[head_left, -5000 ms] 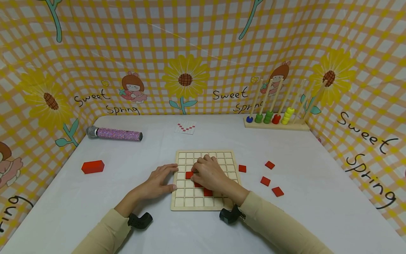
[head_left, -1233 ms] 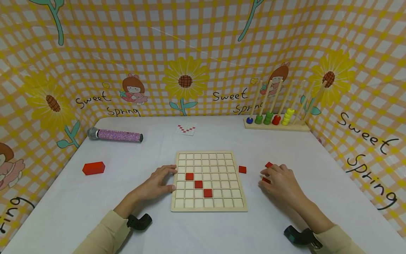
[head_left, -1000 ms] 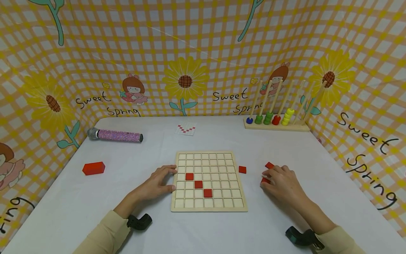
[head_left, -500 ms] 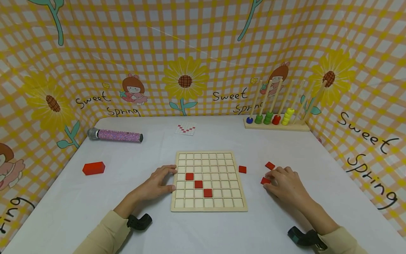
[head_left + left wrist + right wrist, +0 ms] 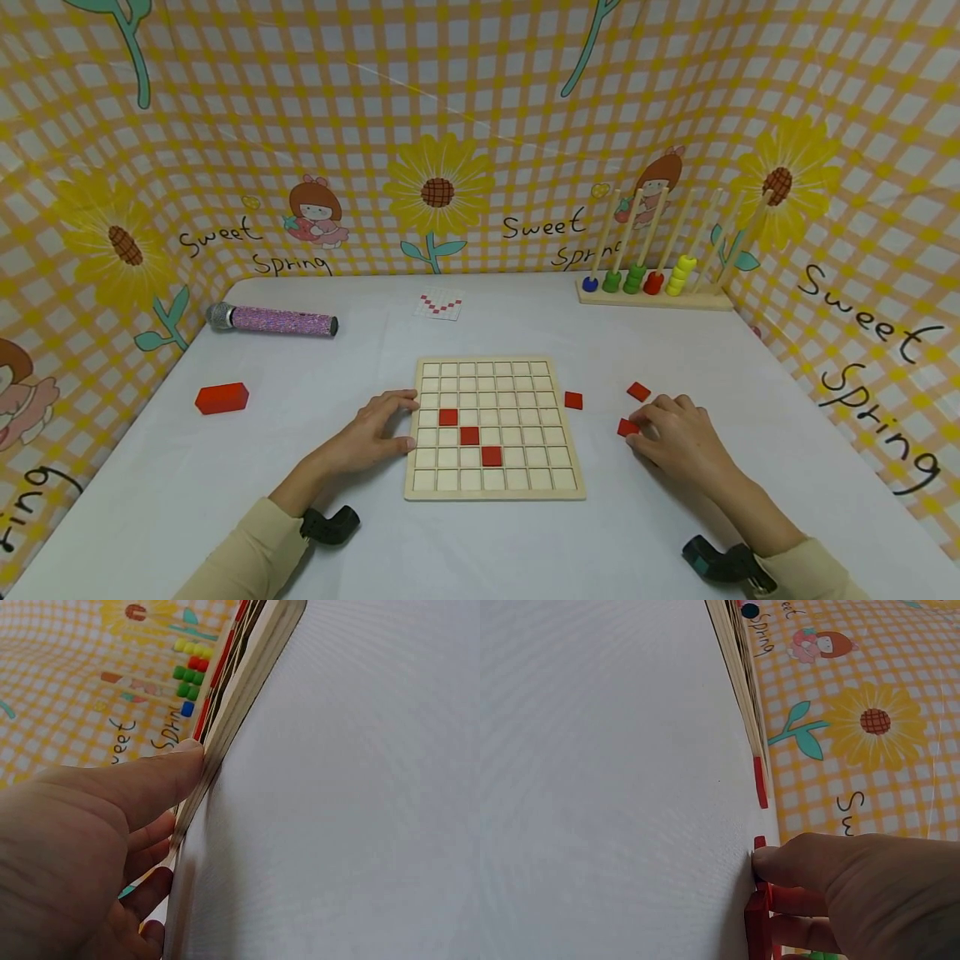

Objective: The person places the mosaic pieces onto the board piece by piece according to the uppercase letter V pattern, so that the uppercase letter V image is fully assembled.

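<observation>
My left hand [image 5: 372, 428] rests at the left edge of a light wooden grid board [image 5: 517, 485], thumb and fingertips against its side. Three red square tiles sit in a diagonal on the board, one of them the middle tile [image 5: 469, 436]. Right of the board, my right hand [image 5: 681, 442] is low over the table and pinches a red square tile [image 5: 625, 427] between thumb and index finger. In the right wrist view, another red tile [image 5: 757, 926] lies close by under the hand; the hand hides it in the head view.
One loose red tile [image 5: 573, 401] lies beside the board and another red tile [image 5: 638, 391] farther right. At the back are a patterned card [image 5: 440, 304] and a bead stacker [image 5: 652, 297]. A glittery microphone [image 5: 277, 321] and a red block [image 5: 222, 398] lie on the left.
Over five seconds my right hand has left the board for the loose tiles at the right, uncovering the diagonal. Lately it has shifted slightly right and nearer me. My left hand has stayed.
</observation>
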`<state>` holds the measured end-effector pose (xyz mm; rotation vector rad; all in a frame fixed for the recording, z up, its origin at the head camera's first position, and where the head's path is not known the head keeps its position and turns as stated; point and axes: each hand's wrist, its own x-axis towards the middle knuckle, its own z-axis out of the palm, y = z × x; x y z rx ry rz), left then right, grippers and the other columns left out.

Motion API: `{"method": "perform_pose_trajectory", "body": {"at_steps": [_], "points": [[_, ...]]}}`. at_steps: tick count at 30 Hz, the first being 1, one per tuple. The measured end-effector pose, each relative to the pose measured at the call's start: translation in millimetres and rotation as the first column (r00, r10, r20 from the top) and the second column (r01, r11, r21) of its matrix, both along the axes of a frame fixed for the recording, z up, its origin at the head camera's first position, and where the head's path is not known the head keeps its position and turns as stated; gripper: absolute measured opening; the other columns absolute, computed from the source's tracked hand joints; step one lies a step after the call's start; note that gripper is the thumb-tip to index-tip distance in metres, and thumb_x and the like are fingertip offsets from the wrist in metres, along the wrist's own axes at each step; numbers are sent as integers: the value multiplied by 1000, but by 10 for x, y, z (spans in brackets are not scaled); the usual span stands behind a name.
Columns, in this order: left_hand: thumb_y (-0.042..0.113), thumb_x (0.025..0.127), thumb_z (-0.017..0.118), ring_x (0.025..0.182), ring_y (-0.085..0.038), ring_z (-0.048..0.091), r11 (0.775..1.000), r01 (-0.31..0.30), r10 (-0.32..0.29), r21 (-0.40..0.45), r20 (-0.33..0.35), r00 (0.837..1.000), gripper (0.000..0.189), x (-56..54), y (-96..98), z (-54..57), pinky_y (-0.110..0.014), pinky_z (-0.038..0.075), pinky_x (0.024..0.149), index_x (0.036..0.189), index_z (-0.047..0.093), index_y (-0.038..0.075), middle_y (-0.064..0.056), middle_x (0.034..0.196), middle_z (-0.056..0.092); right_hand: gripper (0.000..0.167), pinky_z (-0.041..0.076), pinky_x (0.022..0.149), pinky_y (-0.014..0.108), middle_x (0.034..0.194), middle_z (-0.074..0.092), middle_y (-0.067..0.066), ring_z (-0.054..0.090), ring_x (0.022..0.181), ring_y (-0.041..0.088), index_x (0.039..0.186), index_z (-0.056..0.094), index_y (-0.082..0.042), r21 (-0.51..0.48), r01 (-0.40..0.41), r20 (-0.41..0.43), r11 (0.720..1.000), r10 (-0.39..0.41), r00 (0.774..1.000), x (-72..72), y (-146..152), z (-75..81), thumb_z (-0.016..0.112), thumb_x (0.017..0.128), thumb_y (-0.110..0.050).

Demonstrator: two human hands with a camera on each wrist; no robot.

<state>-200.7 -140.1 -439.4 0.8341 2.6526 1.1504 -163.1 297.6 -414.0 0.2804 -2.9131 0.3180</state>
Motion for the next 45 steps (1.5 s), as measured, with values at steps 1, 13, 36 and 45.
{"method": "perform_pose_trajectory", "body": {"at_steps": [1,13,36,45], "points": [[20,85,68,140,-35,27,1000,-1,1,1,0,1000,47,-1,-1,-3,-59,20,111,126,50,7,-10,149,37,22,39,72,44,91,63,11,51,91,33,92,72,-7,-1,0,0,1000,0,1000,0,-1,0,74,75,-21],[22,85,68,140,-34,27,1000,0,0,-4,4,1000,47,-16,-4,-15,-59,20,110,127,49,9,-9,149,37,20,39,72,45,88,65,10,51,91,33,90,72,-6,6,-27,-47,1000,28,999,-10,-33,11,75,74,-19],[24,86,68,140,-34,28,1000,8,-8,0,-3,1000,48,-17,-18,-22,-59,20,110,127,49,9,-9,149,37,24,39,75,40,86,66,6,51,90,27,88,72,-7,-27,-105,-115,994,101,988,-106,-353,98,80,72,-23],[23,86,68,140,-34,27,1000,8,-8,-3,1,1000,48,-17,-17,-15,-59,20,111,127,49,9,-9,149,36,23,38,74,38,88,66,6,51,89,25,89,72,-8,-31,-157,-150,987,151,977,-154,-499,127,80,72,-22]]}}
